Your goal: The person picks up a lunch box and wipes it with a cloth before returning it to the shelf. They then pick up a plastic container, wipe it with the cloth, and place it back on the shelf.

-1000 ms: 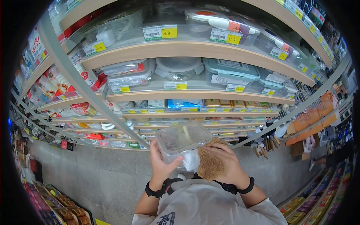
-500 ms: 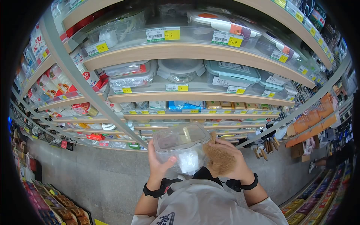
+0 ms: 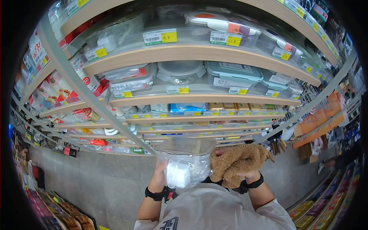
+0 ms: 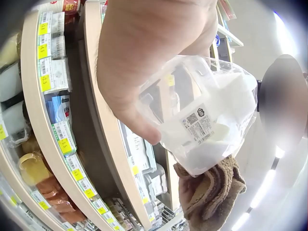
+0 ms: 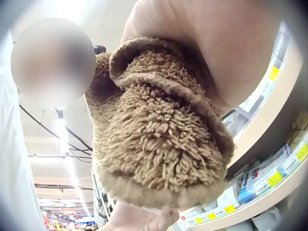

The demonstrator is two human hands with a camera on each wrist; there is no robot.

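Note:
My left hand grips a clear plastic food container by its left side, in front of my chest. A white packet shows through its crinkly clear wrapping. In the left wrist view, my thumb presses the container near a printed barcode label. A brown fluffy cloth, bunched in folds, is held by my right hand just right of the container. The right wrist view shows the cloth with its pile and rolled hems up close, under my right hand.
Shelves ahead carry lidded food boxes, among them a light blue one, above yellow price tags. A slanted metal pole stands on the left. Grey floor lies below, and more racks flank both sides.
The container has tipped, so its wrapped side with the white packet faces up more. The cloth has come off the container's side to the right and now lies bunched over my right hand.

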